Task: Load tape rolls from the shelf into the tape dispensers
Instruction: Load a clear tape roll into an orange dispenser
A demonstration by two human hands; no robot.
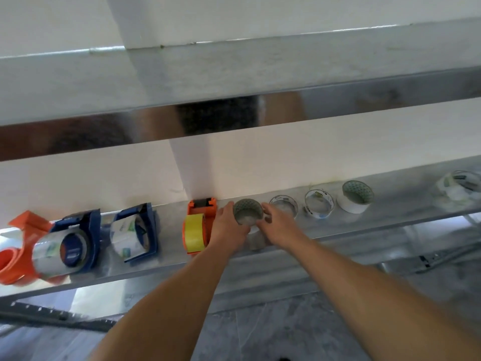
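Currently at pickup: both hands on one clear tape roll (247, 212) on the metal shelf (364, 227). Left hand (229, 225) cups its left side, right hand (276, 222) pinches the right rim, fingers curled; can't tell if it's lifted off the shelf yet. It sits just right of the orange dispenser (199, 225), which already carries yellow tape. Two blue dispensers (135, 230) further left look loaded too. More rolls (318, 204) line up to the right. Next, probably: lift it clear and find an empty dispenser; none obvious from here.
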